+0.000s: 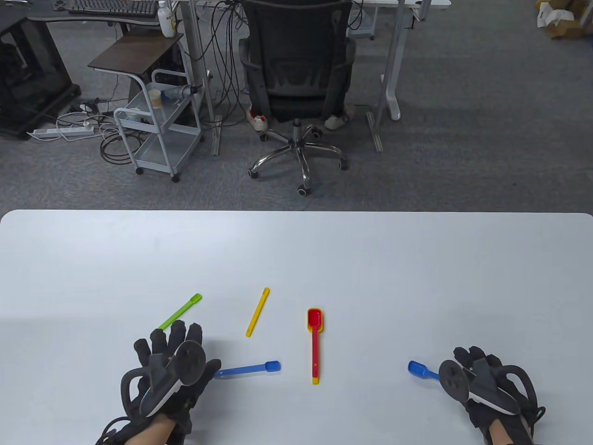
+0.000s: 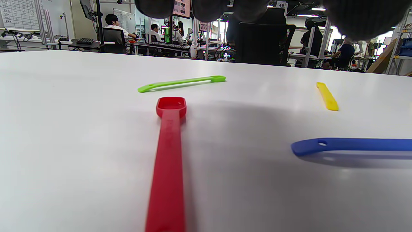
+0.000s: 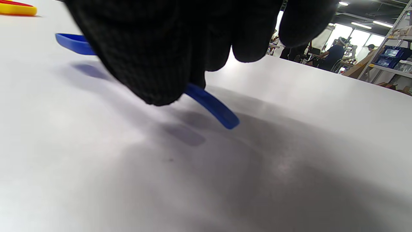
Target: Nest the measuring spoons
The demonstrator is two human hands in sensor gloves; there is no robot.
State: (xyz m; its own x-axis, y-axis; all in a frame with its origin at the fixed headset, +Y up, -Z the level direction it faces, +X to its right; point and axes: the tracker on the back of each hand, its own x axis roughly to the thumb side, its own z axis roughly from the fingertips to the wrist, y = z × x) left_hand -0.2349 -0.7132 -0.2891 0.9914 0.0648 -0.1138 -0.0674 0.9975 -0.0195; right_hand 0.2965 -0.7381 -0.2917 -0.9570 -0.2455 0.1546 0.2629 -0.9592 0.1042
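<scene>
My left hand (image 1: 171,345) lies low over the table with fingers stretched out, holding nothing. In the left wrist view a red spoon (image 2: 169,145) lies under it, with my fingertips (image 2: 206,8) above. Beyond are a green spoon (image 1: 180,311) (image 2: 182,83), a small yellow spoon (image 1: 257,318) (image 2: 327,96) and a blue spoon (image 1: 250,369) (image 2: 351,145). Another red spoon (image 1: 315,345) sits nested in a larger yellow one at the centre. My right hand (image 1: 468,361) pinches the handle of a second blue spoon (image 1: 419,369) (image 3: 210,104), its bowl pointing left just off the table.
The white table (image 1: 417,278) ends at a far edge; an office chair (image 1: 296,92) and a metal cart (image 1: 157,130) stand on the carpet beyond. The nested red and yellow pair shows at the top left of the right wrist view (image 3: 16,9).
</scene>
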